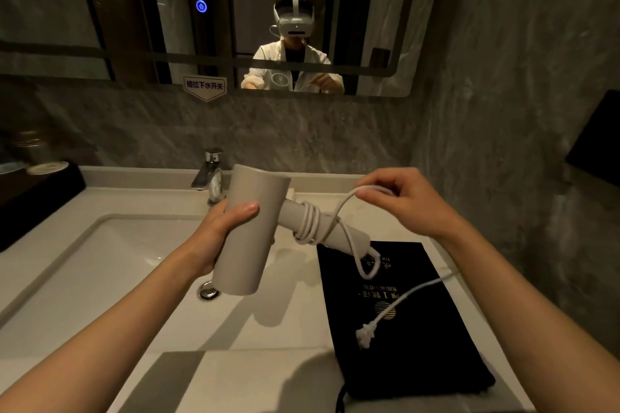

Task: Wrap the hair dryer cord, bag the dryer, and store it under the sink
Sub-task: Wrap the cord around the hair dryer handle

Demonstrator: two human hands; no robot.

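A beige hair dryer [248, 248] is held above the sink, its barrel gripped by my left hand [223, 228]. Its handle points right, with several turns of white cord [310, 223] wound around it. To the right and a little higher, my right hand [399, 201] pinches a loop of the cord. The rest of the cord hangs down, and its plug [364, 335] dangles over a flat black drawstring bag [419, 339] with gold print, lying on the counter at the right.
A white basin [117, 245] with a chrome drain [208, 290] lies below the dryer. A chrome faucet [209, 174] stands behind. A dark tray [30, 198] with small dishes sits at the left. A mirror and stone walls close in behind and on the right.
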